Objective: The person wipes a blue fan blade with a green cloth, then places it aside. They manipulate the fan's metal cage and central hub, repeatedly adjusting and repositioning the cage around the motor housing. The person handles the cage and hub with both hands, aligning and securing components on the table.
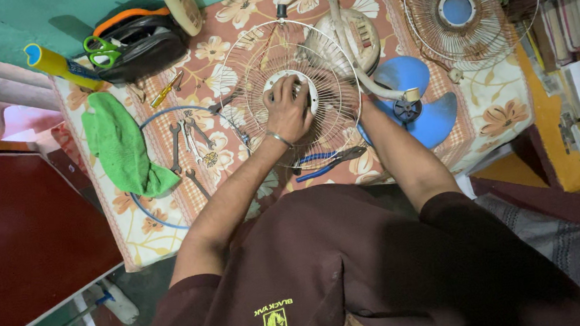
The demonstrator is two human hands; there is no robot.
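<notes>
A round wire fan guard [247, 69] lies on the flowered tablecloth [503, 116]. My left hand [288, 107], with a metal bangle at the wrist, rests on the guard's white centre cap [276, 82], fingers curled over it. My right forearm reaches to the guard's right rim, where my right hand [367, 107] is mostly hidden behind the wires. Its grip cannot be made out. The cream fan motor body [356, 35] lies just beyond the guard, and the blue fan blade [414, 106] lies to its right.
A second wire guard [462, 8] lies at the far right. Blue-handled pliers [325, 163] lie near me. To the left are spanners [187, 140], a yellow screwdriver [166, 90], a green cloth [121, 146], a black pouch [143, 46] with green scissors [102, 52]. Books [572, 26] stack at right.
</notes>
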